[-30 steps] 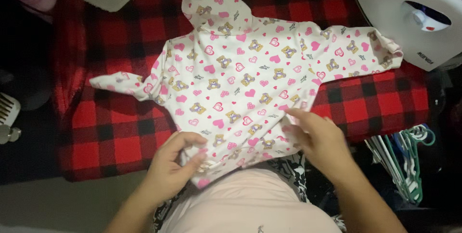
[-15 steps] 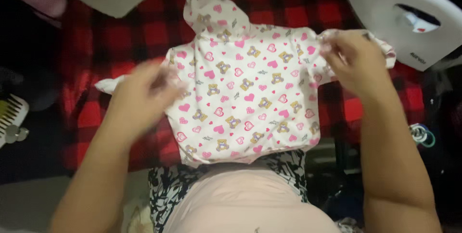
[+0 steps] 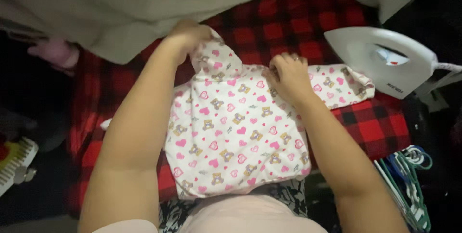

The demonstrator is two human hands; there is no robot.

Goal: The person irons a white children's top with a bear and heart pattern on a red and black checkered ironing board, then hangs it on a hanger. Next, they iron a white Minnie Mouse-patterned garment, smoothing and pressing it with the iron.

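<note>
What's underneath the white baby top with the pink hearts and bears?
The white heart-and-bear baby top lies on a red-and-black checked cloth, which shows around its edges. Whatever supports that cloth is covered and cannot be seen.

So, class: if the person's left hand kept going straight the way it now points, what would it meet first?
The left hand grips the hood of the baby garment and points away from the body; it would probably meet the beige cloth hanging just beyond, though depth is unclear.
</note>
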